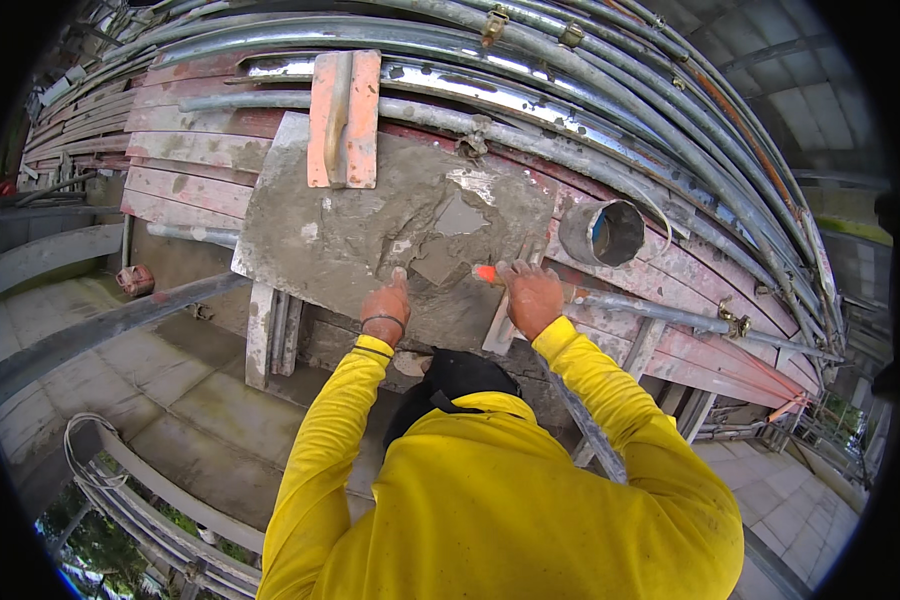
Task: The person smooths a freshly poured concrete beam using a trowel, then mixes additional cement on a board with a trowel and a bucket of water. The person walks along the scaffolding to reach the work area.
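Note:
My right hand (pixel 533 300) is closed around the orange handle of a trowel (pixel 485 273), its mortar-coated blade lying toward the middle of the board. My left hand (pixel 385 312), with a dark band at the wrist, is at the board's near edge with the index finger stretched forward by the mortar; nothing shows in it. Wet grey mortar (pixel 370 225) covers most of the flat board (pixel 288 150), with a smooth light grey patch (pixel 460 216) near its middle. At the board's far side lies an orange float (pixel 365 110) with a long worn handle.
Right of the board stands a mortar-stained round can (pixel 625 232) with a wire handle. Long metal scaffold pipes (pixel 560 95) stack beyond. Reddish planks (pixel 185 180) extend left and right under the board. A small reddish bucket (pixel 135 281) sits on the lower left.

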A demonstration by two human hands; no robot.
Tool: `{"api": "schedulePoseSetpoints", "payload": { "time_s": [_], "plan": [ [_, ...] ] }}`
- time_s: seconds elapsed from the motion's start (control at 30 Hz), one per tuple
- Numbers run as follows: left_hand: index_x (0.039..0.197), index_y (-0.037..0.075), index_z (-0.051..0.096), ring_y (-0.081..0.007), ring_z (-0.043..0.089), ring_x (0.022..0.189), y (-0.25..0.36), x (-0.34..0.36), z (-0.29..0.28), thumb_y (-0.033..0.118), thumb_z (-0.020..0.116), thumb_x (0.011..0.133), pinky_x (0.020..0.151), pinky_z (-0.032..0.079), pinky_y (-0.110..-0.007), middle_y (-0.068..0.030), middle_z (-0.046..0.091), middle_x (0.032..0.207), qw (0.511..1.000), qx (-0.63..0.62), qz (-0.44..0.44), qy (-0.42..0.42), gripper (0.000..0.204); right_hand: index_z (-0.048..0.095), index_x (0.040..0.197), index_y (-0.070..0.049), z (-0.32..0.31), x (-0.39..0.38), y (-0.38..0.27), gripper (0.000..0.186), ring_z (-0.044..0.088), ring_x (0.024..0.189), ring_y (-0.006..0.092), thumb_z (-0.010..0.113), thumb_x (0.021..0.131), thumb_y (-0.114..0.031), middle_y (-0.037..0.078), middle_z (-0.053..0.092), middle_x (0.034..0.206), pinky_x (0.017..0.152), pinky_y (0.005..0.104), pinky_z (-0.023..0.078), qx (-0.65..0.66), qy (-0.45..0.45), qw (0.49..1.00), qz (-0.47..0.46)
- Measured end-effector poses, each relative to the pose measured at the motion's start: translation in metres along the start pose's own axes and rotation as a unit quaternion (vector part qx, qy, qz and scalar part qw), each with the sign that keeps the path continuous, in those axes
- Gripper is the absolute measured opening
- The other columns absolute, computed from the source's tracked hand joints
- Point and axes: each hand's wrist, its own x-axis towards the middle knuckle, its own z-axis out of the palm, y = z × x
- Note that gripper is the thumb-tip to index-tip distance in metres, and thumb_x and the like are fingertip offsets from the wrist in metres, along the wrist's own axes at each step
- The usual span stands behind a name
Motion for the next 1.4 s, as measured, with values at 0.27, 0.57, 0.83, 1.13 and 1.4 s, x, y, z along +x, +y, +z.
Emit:
{"api": "schedulePoseSetpoints", "payload": {
  "time_s": [0.27, 0.57, 0.83, 1.13, 1.4],
  "plan": [
    [0.143, 0.006, 0.051, -0.0404, 0.073, 0.089, 0.033, -0.018, -0.006, 0.018, 0.050, 0.101, 0.077, 0.059, -0.049, -0.0218, 0.074, 0.103, 0.999, -0.001, 0.044, 0.014, 0.043, 0.065, 0.122, -0.012, -0.007, 0.007, 0.008, 0.034, 0.070, 0.099, 0.0310, 0.059, 0.089, -0.013, 0.012, 0.070, 0.110, 0.081, 0.0471, 0.049, -0.008, -0.054, 0.998, 0.009],
    [0.144, 0.009, 0.051, -0.0384, 0.074, 0.088, 0.033, -0.027, -0.010, 0.019, 0.052, 0.102, 0.076, 0.060, -0.048, -0.0216, 0.075, 0.100, 0.999, 0.001, 0.042, -0.007, 0.043, 0.066, 0.124, -0.013, -0.010, 0.007, 0.013, 0.039, 0.069, 0.102, 0.0332, 0.061, 0.085, -0.011, 0.011, 0.070, 0.112, 0.083, 0.0483, 0.049, 0.011, -0.070, 0.997, 0.019],
    [0.143, 0.006, 0.052, -0.0398, 0.074, 0.092, 0.015, -0.021, -0.003, 0.018, 0.049, 0.102, 0.077, 0.059, -0.049, -0.0228, 0.074, 0.103, 0.997, -0.005, 0.063, 0.043, 0.043, 0.067, 0.127, -0.013, -0.004, -0.007, 0.028, 0.046, 0.068, 0.101, 0.0358, 0.064, 0.082, -0.011, 0.014, 0.070, 0.113, 0.083, 0.0491, 0.051, 0.020, -0.006, 0.999, 0.024],
    [0.135, 0.005, 0.057, -0.0398, 0.073, 0.092, 0.018, -0.037, -0.005, 0.019, 0.054, 0.100, 0.077, 0.059, -0.048, -0.0199, 0.074, 0.112, 0.993, -0.067, 0.009, 0.095, 0.039, 0.061, 0.136, -0.002, 0.004, -0.010, 0.037, 0.050, 0.070, 0.088, 0.0291, 0.069, 0.092, -0.023, 0.017, 0.071, 0.105, 0.078, 0.0407, 0.056, 0.413, -0.269, 0.840, 0.228],
    [0.138, 0.007, 0.054, -0.0381, 0.073, 0.093, 0.053, -0.039, 0.029, 0.017, 0.054, 0.100, 0.076, 0.060, -0.047, -0.0188, 0.071, 0.116, 0.980, -0.098, 0.100, 0.140, 0.040, 0.053, 0.130, -0.001, -0.012, -0.005, 0.009, 0.032, 0.052, 0.055, 0.0109, 0.054, 0.104, -0.018, 0.002, 0.054, 0.078, 0.046, 0.0258, 0.045, 0.734, -0.369, 0.483, 0.304]
  ]
}}
